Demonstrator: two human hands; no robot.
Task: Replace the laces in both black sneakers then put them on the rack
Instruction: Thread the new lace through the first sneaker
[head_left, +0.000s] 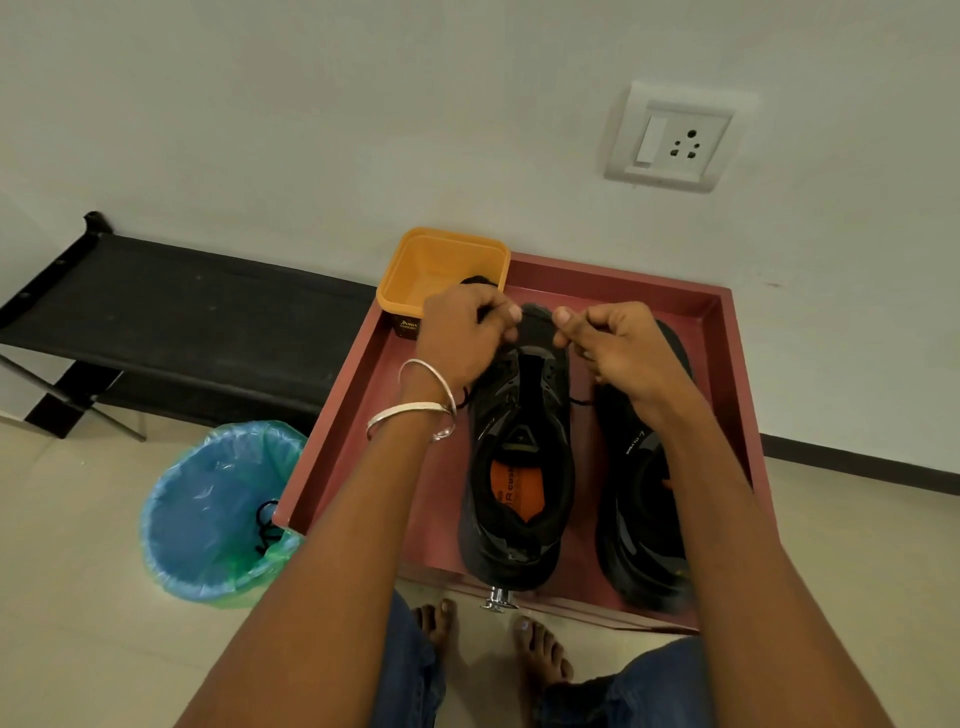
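Note:
Two black sneakers stand side by side, toes toward the wall, on a red-brown tray-like surface (363, 384). The left sneaker (519, 467) shows an orange insole and an open tongue. The right sneaker (644, 499) is partly hidden by my right forearm. My left hand (462, 332), with two silver bangles on the wrist, pinches a black lace (506, 351) over the left sneaker's toe end. My right hand (608, 343) pinches the lace's other part on the opposite side. A short lace end (581, 401) sticks out right of that shoe.
A yellow tub (410, 291) stands at the tray's far left corner with something dark inside. A black shoe rack (171, 312) runs along the wall at left. A bin (208, 514) lined with a blue-green bag holds an old black lace. My bare feet (488, 639) are below.

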